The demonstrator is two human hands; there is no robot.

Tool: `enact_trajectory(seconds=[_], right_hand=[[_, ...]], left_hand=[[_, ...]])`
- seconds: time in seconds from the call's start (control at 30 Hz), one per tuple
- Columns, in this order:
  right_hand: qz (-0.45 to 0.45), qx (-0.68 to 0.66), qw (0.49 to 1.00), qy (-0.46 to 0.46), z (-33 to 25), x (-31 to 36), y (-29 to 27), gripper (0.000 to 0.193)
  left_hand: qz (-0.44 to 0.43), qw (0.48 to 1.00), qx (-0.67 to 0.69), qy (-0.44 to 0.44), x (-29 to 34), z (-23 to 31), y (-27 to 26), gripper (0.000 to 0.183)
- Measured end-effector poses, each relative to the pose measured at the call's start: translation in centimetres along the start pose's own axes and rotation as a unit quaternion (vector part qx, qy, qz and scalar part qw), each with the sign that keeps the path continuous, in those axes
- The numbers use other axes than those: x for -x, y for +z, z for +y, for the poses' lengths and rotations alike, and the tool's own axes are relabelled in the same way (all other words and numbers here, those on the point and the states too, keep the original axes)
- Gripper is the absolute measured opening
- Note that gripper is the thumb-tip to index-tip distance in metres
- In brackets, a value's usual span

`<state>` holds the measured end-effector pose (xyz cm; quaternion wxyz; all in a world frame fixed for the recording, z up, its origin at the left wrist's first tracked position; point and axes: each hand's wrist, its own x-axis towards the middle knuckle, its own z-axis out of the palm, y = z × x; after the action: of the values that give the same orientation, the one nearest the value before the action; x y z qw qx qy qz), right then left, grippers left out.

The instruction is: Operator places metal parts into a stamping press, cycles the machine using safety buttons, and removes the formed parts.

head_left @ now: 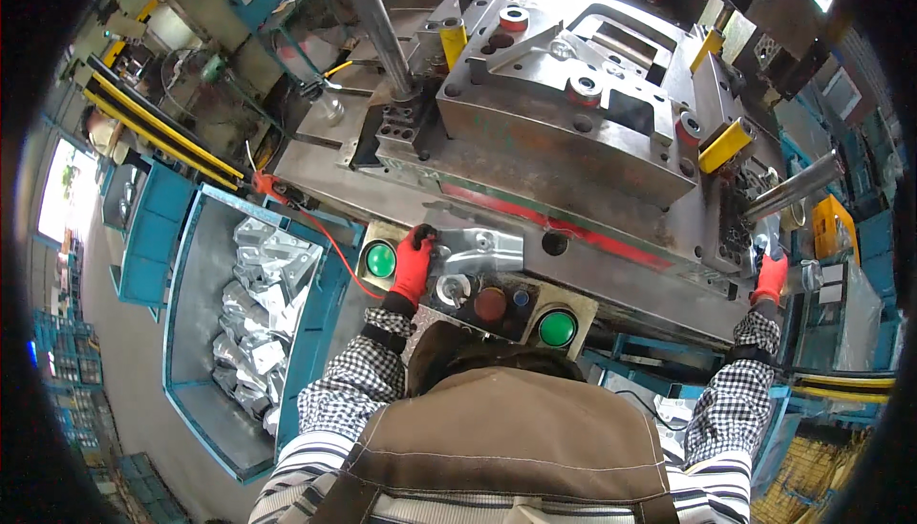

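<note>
Brown vest fabric [506,448] and checkered sleeves fill the lower edge, nearest the lens. Ahead of them sits the control panel [478,299], the landmark for everything else. On it, a green button [380,259] glows at its left end and another green button [557,328] at its right, with a red button [490,303] between them. The left hand [413,261] — in a red glove — rests just right of the left green button, fingers curled onto the edge of a stamped sheet-metal bracket [473,249] lying at the panel's far side, against the press die [573,113]. The right hand [769,278], also red-gloved, is well to the panel's right at the die's corner; whether its fingers grip anything cannot be told. Left of the panel, a blue bin [196,333] holds more stamped parts [258,304].
</note>
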<state>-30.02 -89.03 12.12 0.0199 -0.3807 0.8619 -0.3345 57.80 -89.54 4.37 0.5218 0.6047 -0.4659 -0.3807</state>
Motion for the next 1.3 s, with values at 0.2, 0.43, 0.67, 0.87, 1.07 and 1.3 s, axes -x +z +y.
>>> enact_trajectory(seconds=[0.2,0.43,0.67,0.87,1.07,1.3], right_hand=[[-0.023,-0.289,0.942,0.167,6.2,0.6,-4.2,0.043],[-0.034,-0.419,0.902,0.098,7.8,15.2,-15.9,0.042],[0.005,-0.045,0.977,-0.211,-13.2,22.2,-22.3,0.043],[-0.173,-0.254,0.904,-0.297,-40.9,20.2,-13.9,0.047],[-0.492,-0.351,0.755,-0.254,-47.8,3.8,-2.2,0.036],[-0.587,-0.219,0.749,-0.214,-49.1,-7.4,6.2,0.044]], left_hand=[[-0.018,0.999,0.018,-0.026,-1.9,-0.4,0.5,0.029],[-0.083,0.993,0.060,-0.060,-3.3,-2.7,-0.4,0.037],[-0.077,0.996,0.032,-0.037,-2.2,-1.8,-0.6,0.030],[-0.050,0.996,0.048,-0.065,-2.7,-3.1,-2.7,0.037],[0.000,0.999,0.012,0.033,0.8,3.1,-3.8,0.041],[0.095,0.986,0.133,-0.036,7.6,6.2,-10.3,0.036]])
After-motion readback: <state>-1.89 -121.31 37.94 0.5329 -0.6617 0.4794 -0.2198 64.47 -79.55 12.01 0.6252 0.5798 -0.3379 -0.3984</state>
